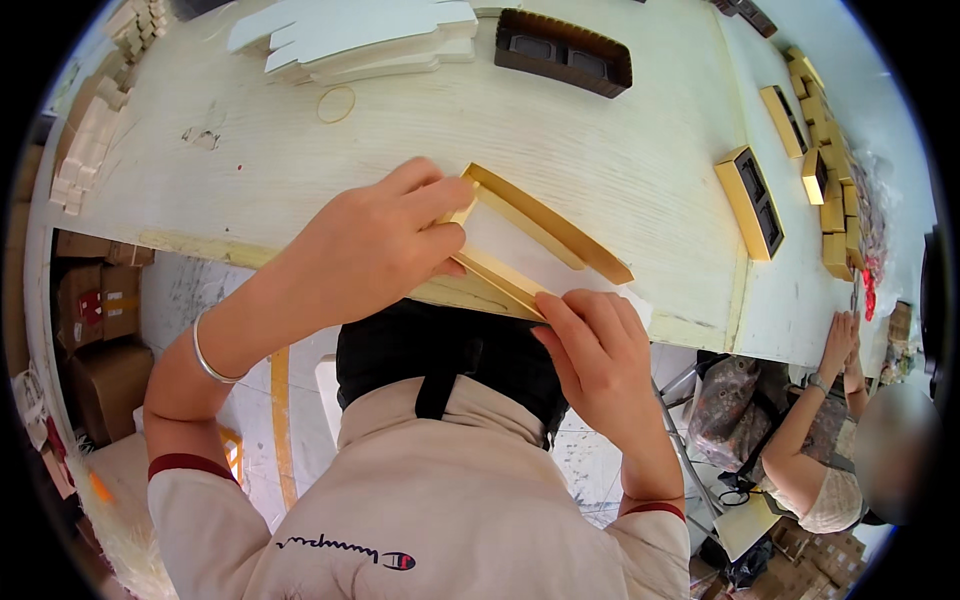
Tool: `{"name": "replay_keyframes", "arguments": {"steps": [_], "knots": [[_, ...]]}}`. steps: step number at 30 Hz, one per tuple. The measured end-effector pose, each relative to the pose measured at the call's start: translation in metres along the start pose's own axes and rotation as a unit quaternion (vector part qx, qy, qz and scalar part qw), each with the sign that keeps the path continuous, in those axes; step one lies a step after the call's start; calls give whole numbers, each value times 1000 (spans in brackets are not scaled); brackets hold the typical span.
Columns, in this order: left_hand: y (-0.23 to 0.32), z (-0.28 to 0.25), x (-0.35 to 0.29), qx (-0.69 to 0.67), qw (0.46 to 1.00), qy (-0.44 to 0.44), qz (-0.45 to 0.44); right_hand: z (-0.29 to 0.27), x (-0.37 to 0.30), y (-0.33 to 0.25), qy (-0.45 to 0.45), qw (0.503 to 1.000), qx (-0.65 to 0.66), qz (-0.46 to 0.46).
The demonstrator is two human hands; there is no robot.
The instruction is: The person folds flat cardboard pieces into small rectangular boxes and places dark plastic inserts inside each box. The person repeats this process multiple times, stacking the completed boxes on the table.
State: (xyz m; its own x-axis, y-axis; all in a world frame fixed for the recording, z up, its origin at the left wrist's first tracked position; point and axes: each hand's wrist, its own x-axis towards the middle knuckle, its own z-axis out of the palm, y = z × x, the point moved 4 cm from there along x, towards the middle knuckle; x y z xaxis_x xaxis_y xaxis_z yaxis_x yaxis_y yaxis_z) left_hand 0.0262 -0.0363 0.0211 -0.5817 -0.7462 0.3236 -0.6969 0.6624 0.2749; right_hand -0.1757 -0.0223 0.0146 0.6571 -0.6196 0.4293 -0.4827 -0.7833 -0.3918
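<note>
A partly folded gold cardboard box (552, 216) with a white inner base lies near the table's front edge. Its far wall stands up, and its right end looks open. My left hand (385, 235) pinches the box's left end, thumb and fingers closed around the corner. At the near side, toward the right end, my right hand (600, 345) grips the near wall between thumb and fingers. Parts of the left end and near wall are hidden behind my fingers.
White flat cartons (365, 45) are stacked at the far left, near a rubber band (336, 104). A dark brown plastic tray (563, 55) sits at the back. Gold boxes with dark inserts (750, 203) stand at right. Another person (810, 460) works at the lower right.
</note>
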Motion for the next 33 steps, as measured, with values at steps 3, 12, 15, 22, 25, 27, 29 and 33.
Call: {"name": "replay_keyframes", "arguments": {"steps": [3, 12, 15, 22, 25, 27, 29, 33], "knots": [[-3, -11, 9, -64, 995, 30, -67, 7, -4, -5, 6, 999, 43, 8], [-36, -9, 31, -80, 957, -151, -236, 30, 13, -34, -17, 998, 53, 20], [-41, -11, 36, -134, 922, -233, -278, 30, 13, -35, -13, 998, 62, 26], [-28, -9, 34, -41, 963, -187, -191, 0, 4, -37, 47, 993, 56, -96], [-35, -5, 38, -40, 970, -179, -157, -24, -5, 0, -32, 995, 38, -85], [-37, 1, 44, -74, 968, -172, -169, -19, -2, 1, -78, 989, 12, -124], [-29, -8, 46, -77, 970, -142, -182, -7, 0, 5, -72, 986, 43, -144], [-4, -34, 39, 9, 993, 14, -114, -3, 4, 18, -111, 980, 128, -108]]}}
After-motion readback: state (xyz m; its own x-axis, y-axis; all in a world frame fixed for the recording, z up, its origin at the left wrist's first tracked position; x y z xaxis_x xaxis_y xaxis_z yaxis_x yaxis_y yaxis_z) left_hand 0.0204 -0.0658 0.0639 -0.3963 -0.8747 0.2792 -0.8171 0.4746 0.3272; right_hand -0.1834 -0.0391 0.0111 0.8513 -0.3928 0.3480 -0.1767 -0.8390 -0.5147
